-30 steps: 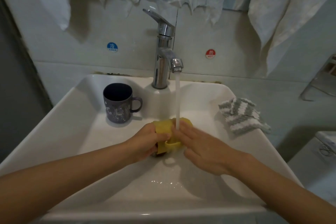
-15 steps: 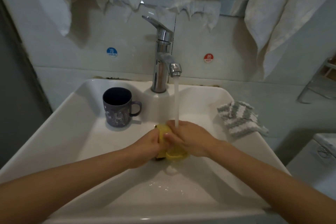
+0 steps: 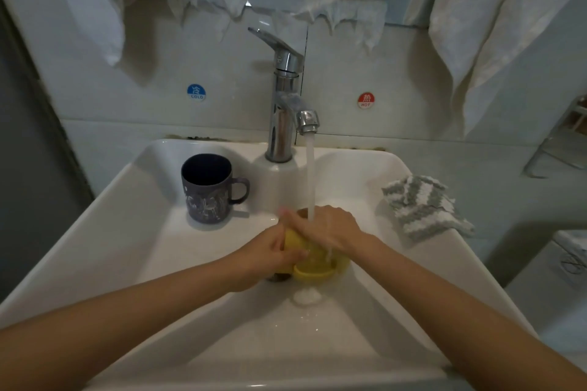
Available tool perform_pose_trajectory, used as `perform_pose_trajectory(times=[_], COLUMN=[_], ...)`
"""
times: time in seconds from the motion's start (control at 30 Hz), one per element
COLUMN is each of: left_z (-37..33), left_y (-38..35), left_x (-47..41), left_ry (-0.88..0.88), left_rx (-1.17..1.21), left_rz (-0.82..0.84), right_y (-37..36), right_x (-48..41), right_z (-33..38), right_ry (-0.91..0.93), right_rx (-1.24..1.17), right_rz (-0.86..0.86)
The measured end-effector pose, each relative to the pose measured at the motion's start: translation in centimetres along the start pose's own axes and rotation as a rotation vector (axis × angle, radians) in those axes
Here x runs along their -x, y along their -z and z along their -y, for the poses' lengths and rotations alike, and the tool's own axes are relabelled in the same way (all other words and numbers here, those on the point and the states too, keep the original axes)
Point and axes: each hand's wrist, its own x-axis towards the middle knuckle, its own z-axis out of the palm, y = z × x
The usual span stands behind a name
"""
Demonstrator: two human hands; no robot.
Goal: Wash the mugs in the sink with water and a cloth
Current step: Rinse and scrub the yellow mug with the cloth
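A yellow mug [image 3: 313,259] lies tilted in the middle of the white sink [image 3: 133,251], under the running water from the chrome faucet [image 3: 284,111]. My left hand [image 3: 270,252] grips the mug's left side. My right hand [image 3: 324,227] lies over the top of the mug with its fingers stretched leftward across it, and the stream hits the back of this hand. A dark purple patterned mug [image 3: 208,189] stands upright at the sink's back left. A grey-and-white striped cloth [image 3: 422,205] lies on the sink's right rim, away from both hands.
White towels [image 3: 495,25] hang on the wall above and to the right. Cold and hot stickers sit on the tiles beside the faucet. A metal rack [image 3: 559,143] is at the far right edge. A small patch of foam [image 3: 306,297] lies in the basin below the mug.
My right hand has slid leftward and up over the yellow mug, now covering its top. The left hand keeps its grip. Water keeps running.
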Motion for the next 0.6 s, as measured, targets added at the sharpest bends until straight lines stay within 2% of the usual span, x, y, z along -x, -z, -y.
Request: perform_pose_trajectory(times=[0.13, 0.27, 0.43, 0.5, 0.6], left_z=[-0.4, -0.5, -0.5, -0.2, -0.1], left_y=[0.3, 0.3, 1.7, 1.5, 0.4], left_x=[-0.1, -0.4, -0.5, -0.5, -1.1], left_ry=[-0.058, -0.080, -0.023, -0.050, -0.102], left_rx=[-0.070, -0.109, -0.159, -0.214, -0.369], left_rz=[0.102, 0.112, 0.001, -0.024, -0.181], right_y=[0.6, 0.7, 0.9, 0.7, 0.8], right_x=[1.2, 0.8, 0.6, 0.6, 0.5], right_z=[-0.9, -1.3, -1.8, -1.7, -1.0], right_ry=[0.120, 0.068, -0.053, -0.043, -0.028], right_rx=[-0.042, -0.155, -0.333, -0.313, -0.224], right_rz=[0.044, -0.029, -0.127, -0.202, -0.334])
